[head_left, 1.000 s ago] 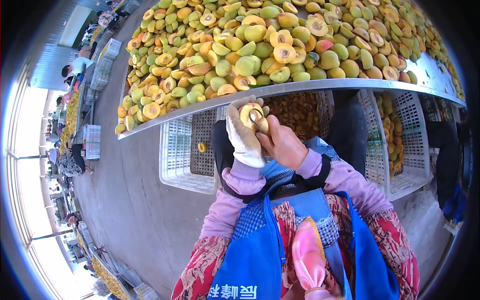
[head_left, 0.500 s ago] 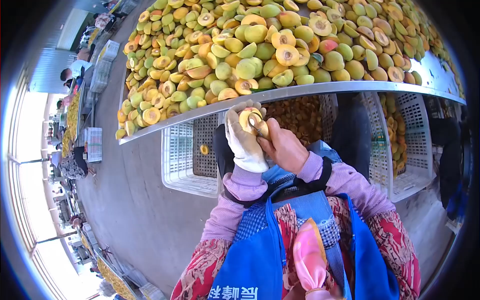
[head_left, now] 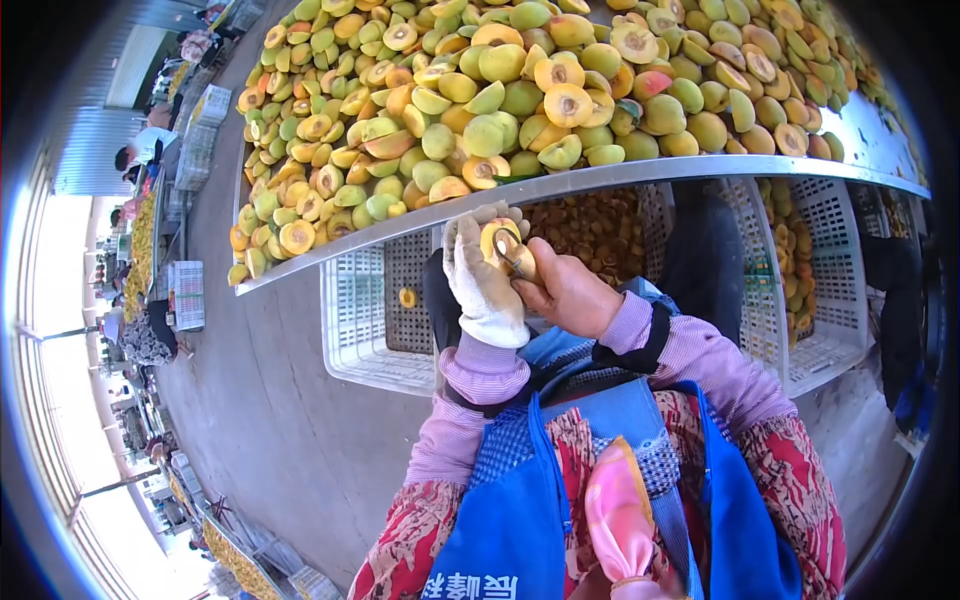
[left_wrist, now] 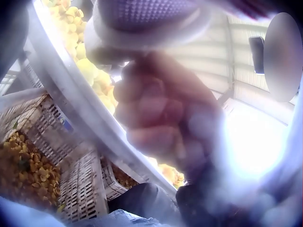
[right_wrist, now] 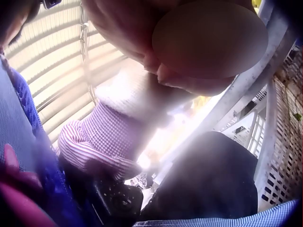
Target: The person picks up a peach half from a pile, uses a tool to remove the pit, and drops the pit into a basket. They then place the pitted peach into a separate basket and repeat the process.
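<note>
In the head view my left hand, in a pale work glove, cups a cut yellow peach half with its cut face up. My bare right hand grips a pitting knife with a thin curved metal loop, its handle mostly hidden by the fingers. The loop lies against the middle of the cut face, around the pit. Both hands meet just below the table's front rim. From the left wrist, the right hand shows blurred with curled fingers. The right wrist view catches the glove's bright cuff.
A metal-rimmed table bears a heap of halved peaches. Beneath it stand white slatted crates, one with a single piece inside, others holding many. The person's dark-clad knees are between crates. Other people work at far tables on the left.
The knife's loop has shifted round on the cut face with small movements of the right hand. Both hands keep their holds; the head view has swayed slightly.
</note>
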Demonstrator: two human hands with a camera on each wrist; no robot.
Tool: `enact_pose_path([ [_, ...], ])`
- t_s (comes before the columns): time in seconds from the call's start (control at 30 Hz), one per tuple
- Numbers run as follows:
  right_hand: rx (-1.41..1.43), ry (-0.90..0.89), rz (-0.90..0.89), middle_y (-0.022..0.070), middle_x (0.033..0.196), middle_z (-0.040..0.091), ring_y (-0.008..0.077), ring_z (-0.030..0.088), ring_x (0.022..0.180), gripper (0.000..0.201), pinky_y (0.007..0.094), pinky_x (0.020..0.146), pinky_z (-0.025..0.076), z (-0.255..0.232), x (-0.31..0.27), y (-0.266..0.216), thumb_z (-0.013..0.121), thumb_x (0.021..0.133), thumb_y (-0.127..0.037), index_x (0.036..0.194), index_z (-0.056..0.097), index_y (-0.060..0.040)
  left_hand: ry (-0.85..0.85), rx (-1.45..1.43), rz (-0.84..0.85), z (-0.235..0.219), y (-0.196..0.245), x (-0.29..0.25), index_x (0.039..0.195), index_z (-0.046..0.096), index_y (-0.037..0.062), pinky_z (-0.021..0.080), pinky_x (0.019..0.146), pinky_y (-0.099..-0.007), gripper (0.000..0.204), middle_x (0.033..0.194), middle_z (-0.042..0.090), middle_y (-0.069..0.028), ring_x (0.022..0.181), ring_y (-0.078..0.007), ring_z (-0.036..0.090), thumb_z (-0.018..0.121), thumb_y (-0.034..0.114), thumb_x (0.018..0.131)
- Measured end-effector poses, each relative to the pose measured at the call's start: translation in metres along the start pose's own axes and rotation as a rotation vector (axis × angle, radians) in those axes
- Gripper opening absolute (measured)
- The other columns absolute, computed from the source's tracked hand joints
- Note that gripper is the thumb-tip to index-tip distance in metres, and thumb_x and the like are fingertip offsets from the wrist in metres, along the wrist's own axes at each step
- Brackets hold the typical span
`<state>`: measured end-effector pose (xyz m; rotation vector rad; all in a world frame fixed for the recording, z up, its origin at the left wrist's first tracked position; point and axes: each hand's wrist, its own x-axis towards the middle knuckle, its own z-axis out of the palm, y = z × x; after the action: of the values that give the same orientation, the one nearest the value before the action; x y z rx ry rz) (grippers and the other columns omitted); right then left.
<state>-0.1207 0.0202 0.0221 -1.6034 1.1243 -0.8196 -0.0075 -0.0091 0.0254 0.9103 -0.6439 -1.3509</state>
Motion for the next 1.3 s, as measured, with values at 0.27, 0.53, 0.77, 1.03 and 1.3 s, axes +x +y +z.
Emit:
enact_pose_path([
  [0.27, -0.084, -0.011, -0.037, 0.0277, 0.072, 0.056, 0.0459, 0.055, 0.072, 0.029, 0.0485, 0.061, 0.044, -0.004, -0.002, -0.002, 0.055, 0.083, -0.016, 0.096, 0.035, 0.0013, 0.041, 0.131, 0.094, 0.01, 0.007, -0.006, 0.092, 0.055, 0.0023, 0.051, 0.072, -0.0342, 0.026, 0.087, 0.061, -0.0098, 0.078, -0.0217, 0.06, 0.048, 0.027, 0.092],
  [0.53, -0.229, -0.146, -0.085, 0.0252, 0.073, 0.058, 0.0415, 0.058, 0.072, 0.03, 0.0469, 0.064, 0.046, -0.02, 0.001, 0.007, 0.056, 0.082, -0.017, 0.097, 0.039, 0.0014, -0.089, 0.519, 0.212, -0.001, 0.009, -0.009, 0.089, 0.055, 0.0011, 0.05, 0.068, -0.0328, 0.02, 0.083, 0.059, -0.0099, 0.075, -0.0218, 0.06, 0.049, 0.02, 0.09],
  [0.77, -0.092, -0.045, -0.155, 0.024, 0.07, 0.057, 0.0391, 0.059, 0.065, 0.029, 0.0434, 0.057, 0.047, -0.002, -0.005, 0.007, 0.053, 0.082, -0.017, 0.098, 0.039, 0.0023, 0.012, 0.217, 0.072, 0.015, 0.022, -0.014, 0.088, 0.059, -0.0011, 0.051, 0.066, -0.031, 0.027, 0.082, 0.061, -0.0118, 0.071, -0.0202, 0.06, 0.048, 0.024, 0.091],
  [1.03, 0.328, -0.354, 0.362, 0.0033, 0.058, 0.048, 0.0107, 0.048, 0.039, 0.023, 0.0262, 0.03, 0.037, -0.013, -0.015, -0.033, 0.051, 0.087, -0.022, 0.099, 0.04, -0.0063, -0.196, 0.264, 0.069, -0.004, 0.023, -0.01, 0.087, 0.059, -0.0017, 0.052, 0.062, -0.031, 0.034, 0.084, 0.062, -0.0132, 0.07, -0.0205, 0.061, 0.051, 0.031, 0.089],
  [1.3, 0.516, -0.568, 0.508, -0.0031, 0.057, 0.041, 0.0056, 0.04, 0.038, 0.018, 0.0219, 0.031, 0.035, -0.021, -0.013, -0.033, 0.05, 0.089, -0.023, 0.099, 0.041, -0.0104, -0.539, 0.404, 0.063, -0.018, 0.034, 0.0, 0.087, 0.061, -0.0021, 0.05, 0.068, -0.0285, 0.025, 0.087, 0.062, -0.0108, 0.075, -0.0169, 0.061, 0.056, 0.023, 0.087],
])
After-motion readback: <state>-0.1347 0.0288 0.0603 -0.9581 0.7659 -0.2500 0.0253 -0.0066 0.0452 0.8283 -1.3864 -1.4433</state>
